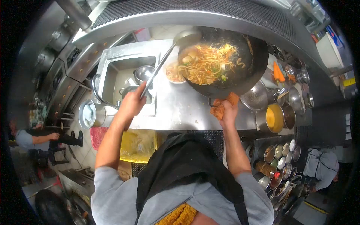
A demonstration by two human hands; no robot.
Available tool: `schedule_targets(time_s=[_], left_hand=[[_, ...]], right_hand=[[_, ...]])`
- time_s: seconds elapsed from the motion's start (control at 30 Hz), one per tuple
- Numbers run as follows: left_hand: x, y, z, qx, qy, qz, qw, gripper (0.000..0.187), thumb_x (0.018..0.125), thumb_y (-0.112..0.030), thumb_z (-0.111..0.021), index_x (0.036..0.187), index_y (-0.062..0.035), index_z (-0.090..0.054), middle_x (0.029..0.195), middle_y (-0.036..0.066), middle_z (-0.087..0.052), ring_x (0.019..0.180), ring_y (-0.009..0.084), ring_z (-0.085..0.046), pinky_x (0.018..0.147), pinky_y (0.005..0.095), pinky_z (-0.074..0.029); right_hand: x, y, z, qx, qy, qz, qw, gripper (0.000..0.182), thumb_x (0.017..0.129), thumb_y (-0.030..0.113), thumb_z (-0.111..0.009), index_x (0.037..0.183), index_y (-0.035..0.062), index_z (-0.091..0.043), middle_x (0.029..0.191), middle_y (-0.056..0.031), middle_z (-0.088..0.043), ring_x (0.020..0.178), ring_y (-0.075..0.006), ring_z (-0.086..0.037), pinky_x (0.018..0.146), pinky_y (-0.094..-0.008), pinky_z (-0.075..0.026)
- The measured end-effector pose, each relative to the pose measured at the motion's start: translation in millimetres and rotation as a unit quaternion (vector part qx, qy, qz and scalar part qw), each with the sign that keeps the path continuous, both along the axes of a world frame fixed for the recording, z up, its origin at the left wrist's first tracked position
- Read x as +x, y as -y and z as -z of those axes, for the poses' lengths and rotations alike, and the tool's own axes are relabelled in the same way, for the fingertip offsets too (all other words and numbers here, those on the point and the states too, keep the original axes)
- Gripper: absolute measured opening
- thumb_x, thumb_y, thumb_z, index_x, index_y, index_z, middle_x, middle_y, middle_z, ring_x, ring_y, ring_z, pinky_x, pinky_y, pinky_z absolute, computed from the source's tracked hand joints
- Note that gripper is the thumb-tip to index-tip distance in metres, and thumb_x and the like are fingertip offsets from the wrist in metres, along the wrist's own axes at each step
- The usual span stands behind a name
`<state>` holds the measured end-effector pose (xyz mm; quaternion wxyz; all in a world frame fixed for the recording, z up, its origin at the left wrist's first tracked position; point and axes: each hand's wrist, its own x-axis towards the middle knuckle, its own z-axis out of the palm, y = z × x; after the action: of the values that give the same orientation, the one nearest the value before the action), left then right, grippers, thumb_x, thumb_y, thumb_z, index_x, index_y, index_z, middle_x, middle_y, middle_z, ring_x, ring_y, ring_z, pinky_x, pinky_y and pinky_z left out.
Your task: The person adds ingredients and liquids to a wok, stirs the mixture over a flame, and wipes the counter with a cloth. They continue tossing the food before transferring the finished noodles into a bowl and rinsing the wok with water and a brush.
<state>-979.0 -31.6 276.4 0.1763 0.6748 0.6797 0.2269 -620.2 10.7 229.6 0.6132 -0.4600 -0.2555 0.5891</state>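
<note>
My left hand [134, 101] is closed around the handle of a long metal ladle [159, 68], whose bowl is up at the wok's far left rim. With an orange cloth [224, 106] between, my right hand [228, 111] grips the handle of a large dark wok [247, 78]. The wok is tilted to the left above the steel counter. Inside it, noodles [210, 62] mixed with vegetables lie toward the left side. A white bowl [174, 75] with food in it stands under the wok's left edge, partly hidden by the wok.
To the left is a sink [112, 75] with metal bowls, and a pot [86, 114] beside it. On the right stand a pot of yellow liquid [275, 118], a metal bowl [255, 96] and carrots [278, 72]. A shelf [187, 18] crosses ahead. Two other people are farther off, left and right.
</note>
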Motion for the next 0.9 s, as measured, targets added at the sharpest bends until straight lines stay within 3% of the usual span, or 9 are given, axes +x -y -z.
schedule_targets(time_s=[0.17,0.27,0.4,0.6,0.7,0.9], left_hand=[[-15,-52,13,0.008,-0.096,0.06,0.994,0.066,0.079,-0.011,-0.06,0.143,-0.0181,-0.042,0.083,0.024,-0.065,0.08,0.0435,-0.063,0.074,0.0508,-0.05],[-22,-44,11,0.002,-0.103,0.069,0.992,0.066,0.079,-0.01,-0.058,0.142,-0.02,-0.043,0.08,0.023,-0.065,0.079,0.0421,-0.063,0.074,0.0492,-0.051],[-22,-23,-9,-0.071,-0.103,0.059,0.99,0.065,0.079,-0.01,-0.057,0.141,-0.0181,-0.045,0.081,0.023,-0.065,0.079,0.0417,-0.063,0.073,0.0484,-0.05],[-34,11,-38,-0.07,-0.104,0.07,0.99,0.063,0.078,-0.008,-0.059,0.139,-0.014,-0.048,0.079,0.024,-0.063,0.077,0.042,-0.063,0.071,0.0469,-0.051],[-30,8,-45,-0.082,-0.07,0.043,0.993,0.064,0.077,-0.004,-0.058,0.139,-0.0148,-0.048,0.091,0.027,-0.064,0.083,0.0429,-0.064,0.074,0.0461,-0.05],[-11,-46,-7,-0.042,-0.055,0.008,0.998,0.065,0.078,-0.005,-0.059,0.14,-0.0159,-0.047,0.084,0.027,-0.063,0.078,0.0429,-0.064,0.073,0.0458,-0.05]], right_hand=[[-7,-15,1,0.019,0.027,-0.002,0.999,0.036,0.079,-0.005,-0.048,0.115,-0.0003,-0.049,0.092,-0.0138,-0.06,0.076,-0.0248,-0.065,0.064,-0.0377,-0.056],[-1,-36,37,0.059,0.065,0.004,0.996,0.035,0.078,-0.006,-0.048,0.113,0.0014,-0.048,0.088,-0.013,-0.058,0.074,-0.0251,-0.065,0.062,-0.038,-0.056],[-9,-37,17,0.027,0.019,-0.02,0.999,0.037,0.078,-0.007,-0.049,0.114,0.0009,-0.047,0.088,-0.0131,-0.059,0.073,-0.0237,-0.065,0.062,-0.0362,-0.055],[-13,-63,69,0.107,0.131,0.046,0.985,0.038,0.077,-0.006,-0.053,0.114,-0.0006,-0.048,0.092,-0.0129,-0.061,0.071,-0.0214,-0.064,0.063,-0.0329,-0.054],[-13,-70,83,0.109,0.115,0.036,0.987,0.037,0.077,-0.008,-0.052,0.114,-0.0005,-0.05,0.099,-0.0096,-0.059,0.083,-0.0207,-0.063,0.07,-0.0343,-0.055],[-24,-56,36,0.08,0.09,0.022,0.993,0.047,0.077,-0.009,-0.05,0.122,0.0009,-0.044,0.099,-0.0112,-0.058,0.083,-0.0234,-0.063,0.062,-0.0371,-0.058]])
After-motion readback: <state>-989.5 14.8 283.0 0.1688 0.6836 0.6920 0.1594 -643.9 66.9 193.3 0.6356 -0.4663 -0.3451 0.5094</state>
